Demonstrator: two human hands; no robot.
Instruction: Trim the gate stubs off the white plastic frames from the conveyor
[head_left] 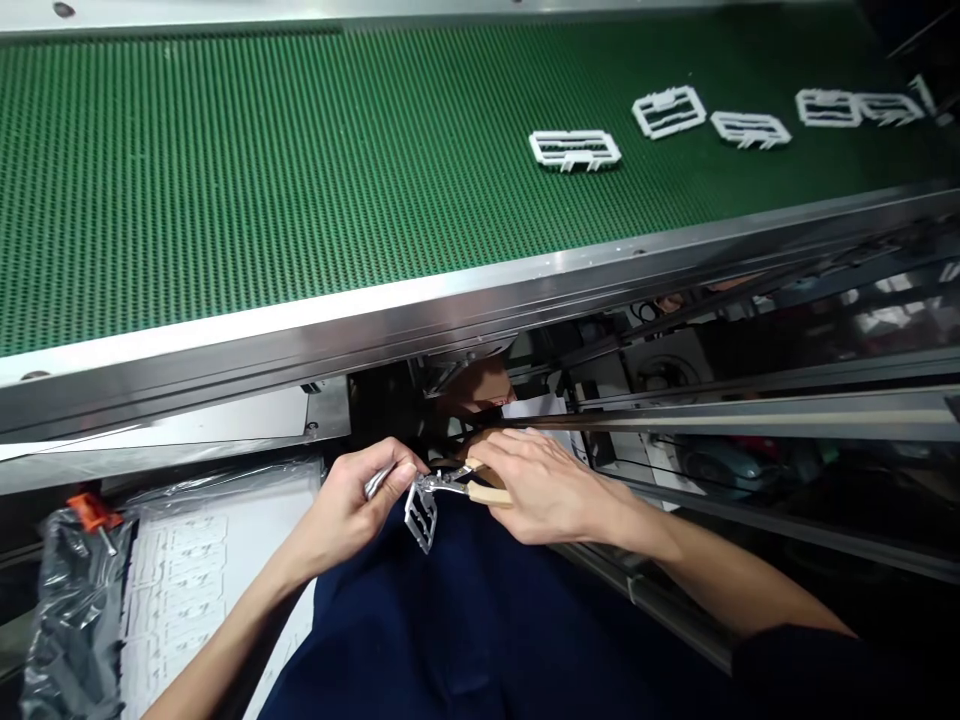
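My left hand [367, 497] is closed, its thumb and fingers pinching a white plastic frame [421, 518] that hangs down with open slots in it. A silvery piece also shows between those fingers; I cannot make out what it is. My right hand [544, 485] is wrapped round the pale yellow handles of a pair of pliers [489, 494]. The metal jaws of the pliers point left and meet the top of the frame, close to my left fingertips. Whether the jaws are touching the plastic is too small to tell.
Beyond my hands runs a green conveyor belt [262, 170] with a metal edge rail [450, 300]. Several white plastic frames [576, 149] lie on its right half. At lower left are a plastic-wrapped stack of white parts [180, 580] and an orange-handled tool [94, 512]. Metal rails [750, 415] cross at right.
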